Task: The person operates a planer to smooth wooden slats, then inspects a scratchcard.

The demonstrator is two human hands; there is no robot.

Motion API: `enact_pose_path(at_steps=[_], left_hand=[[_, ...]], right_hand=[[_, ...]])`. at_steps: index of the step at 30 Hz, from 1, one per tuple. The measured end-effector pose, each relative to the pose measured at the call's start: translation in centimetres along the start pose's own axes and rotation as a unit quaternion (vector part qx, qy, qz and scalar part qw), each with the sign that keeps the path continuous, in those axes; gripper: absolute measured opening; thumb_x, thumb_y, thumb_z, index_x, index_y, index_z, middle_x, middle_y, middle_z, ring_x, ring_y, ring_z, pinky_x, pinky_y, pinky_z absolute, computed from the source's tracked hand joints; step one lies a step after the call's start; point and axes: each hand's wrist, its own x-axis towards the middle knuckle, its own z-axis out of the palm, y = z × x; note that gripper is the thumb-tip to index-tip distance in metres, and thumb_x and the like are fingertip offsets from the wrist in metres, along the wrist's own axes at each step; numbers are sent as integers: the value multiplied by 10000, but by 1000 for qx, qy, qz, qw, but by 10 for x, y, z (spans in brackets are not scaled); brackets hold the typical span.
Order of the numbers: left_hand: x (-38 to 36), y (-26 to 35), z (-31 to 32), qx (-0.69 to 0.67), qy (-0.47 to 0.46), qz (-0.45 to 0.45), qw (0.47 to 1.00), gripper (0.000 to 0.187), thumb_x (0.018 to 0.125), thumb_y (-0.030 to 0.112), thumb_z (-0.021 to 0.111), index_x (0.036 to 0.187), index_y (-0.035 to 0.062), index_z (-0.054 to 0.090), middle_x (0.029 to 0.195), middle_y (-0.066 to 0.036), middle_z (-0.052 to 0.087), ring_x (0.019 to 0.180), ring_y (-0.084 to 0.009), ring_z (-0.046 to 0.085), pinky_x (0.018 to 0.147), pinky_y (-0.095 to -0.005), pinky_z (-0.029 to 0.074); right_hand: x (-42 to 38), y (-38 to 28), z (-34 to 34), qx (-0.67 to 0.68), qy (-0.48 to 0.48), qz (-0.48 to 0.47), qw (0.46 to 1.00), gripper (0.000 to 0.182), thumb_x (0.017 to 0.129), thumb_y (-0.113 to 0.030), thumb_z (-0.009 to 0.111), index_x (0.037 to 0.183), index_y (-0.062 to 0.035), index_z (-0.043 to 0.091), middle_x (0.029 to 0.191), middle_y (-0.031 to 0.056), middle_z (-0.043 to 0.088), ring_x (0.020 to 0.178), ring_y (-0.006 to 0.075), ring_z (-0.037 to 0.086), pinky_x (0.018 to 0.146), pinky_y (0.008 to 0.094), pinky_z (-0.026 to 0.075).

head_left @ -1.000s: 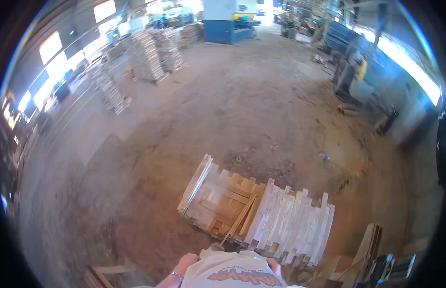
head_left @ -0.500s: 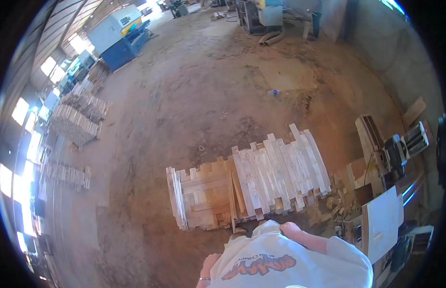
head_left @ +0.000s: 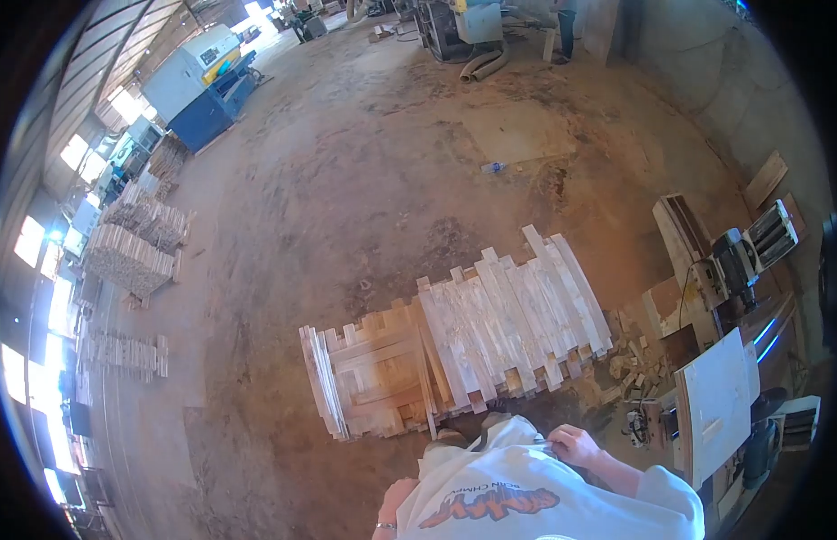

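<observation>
My right hand (head_left: 576, 445) is closed at the hem of the white shirt (head_left: 517, 490), its fingers bent around something small I cannot make out. At the shirt's left side is my left hand (head_left: 398, 497), its fingers mostly hidden by the cloth. In front of my feet lies a stack of pale boards (head_left: 508, 315) of uneven lengths. A lower, browner stack of boards (head_left: 378, 364) adjoins it on the left. Neither hand touches the boards.
A machine (head_left: 738, 265) and a white panel (head_left: 717, 409) stand at the right, with wood scraps (head_left: 630, 364) beside them. Further stacks (head_left: 130, 261) line the left. A bottle (head_left: 492, 167) lies on the floor. Someone's legs (head_left: 565, 34) show at the back.
My right hand has moved slightly right and away from the shirt hem. The view has turned a little, so the boards appear further left.
</observation>
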Motion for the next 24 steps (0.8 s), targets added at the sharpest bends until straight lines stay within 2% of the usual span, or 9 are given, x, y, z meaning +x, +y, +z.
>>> enact_pose_path(at_steps=[4, 7, 11, 16, 18, 20, 22, 23, 24], left_hand=[[2, 2, -18, 32, -6, 23, 999, 320, 944, 326, 567, 1006, 83, 766, 1011, -232, 739, 1000, -409, 714, 866, -522, 573], [19, -7, -31, 35, -6, 53, 998, 328, 916, 347, 616, 1020, 77, 770, 1004, -239, 737, 994, -421, 709, 870, -509, 567], [18, -14, -67, -10, 61, 117, 991, 329, 914, 340, 645, 1071, 74, 757, 1021, -225, 740, 991, -416, 704, 883, -478, 560], [40, -32, -100, -18, 137, 142, 980, 259, 934, 281, 670, 1102, 90, 714, 924, -159, 744, 910, -369, 714, 791, -449, 563], [48, -9, -121, -8, 160, 142, 977, 287, 929, 293, 694, 1117, 77, 721, 956, -165, 749, 925, -360, 720, 806, -444, 567], [67, 9, -134, -49, 227, 261, 937, 363, 949, 311, 702, 1181, 33, 717, 1053, -200, 749, 950, -376, 721, 848, -436, 575], [42, 83, -173, -326, 135, 351, 867, 319, 998, 243, 684, 1169, -26, 703, 999, -138, 764, 893, -193, 726, 808, -313, 569], [19, 109, -193, -404, 77, 376, 831, 303, 1005, 224, 681, 1150, -42, 699, 969, -101, 754, 872, -143, 698, 781, -281, 554], [4, 124, -206, -474, 25, 400, 784, 289, 1012, 205, 677, 1131, -58, 695, 938, -64, 743, 852, -94, 669, 754, -249, 538]], right_hand=[[-15, -10, 19, -7, 16, 80, 997, 206, 865, -106, 707, 1067, -63, 707, 1034, 117, 735, 950, 316, 714, 804, 412, 595], [-11, -1, 43, -5, -21, 49, 999, 273, 854, -105, 699, 1122, -62, 725, 1035, 134, 744, 950, 314, 723, 813, 411, 599], [-8, -21, 51, 33, 42, 103, 993, 212, 815, -103, 746, 1018, -69, 793, 933, 134, 765, 841, 320, 743, 788, 394, 604], [-10, -43, 26, 25, 84, 205, 975, 94, 812, -67, 765, 887, -87, 817, 871, 123, 773, 820, 259, 762, 764, 367, 600], [12, -59, 4, 8, 96, 303, 948, 178, 833, -94, 773, 1008, -78, 801, 886, 97, 775, 803, 186, 739, 747, 354, 585], [51, -81, -3, 115, 238, 317, 911, 193, 903, -96, 764, 1070, -1, 764, 885, 49, 767, 829, 75, 652, 709, 299, 555], [108, -131, -1, 283, 356, 242, 857, 225, 959, -144, 746, 1111, 22, 742, 902, 34, 760, 791, 86, 680, 692, 270, 559], [132, -167, 3, 438, 358, 181, 805, 243, 977, -196, 742, 1102, 12, 749, 919, 29, 765, 786, 77, 694, 694, 253, 564], [148, -193, 5, 446, 352, 162, 807, 258, 978, -214, 742, 1103, 11, 750, 927, 33, 768, 789, 76, 695, 695, 251, 565]])
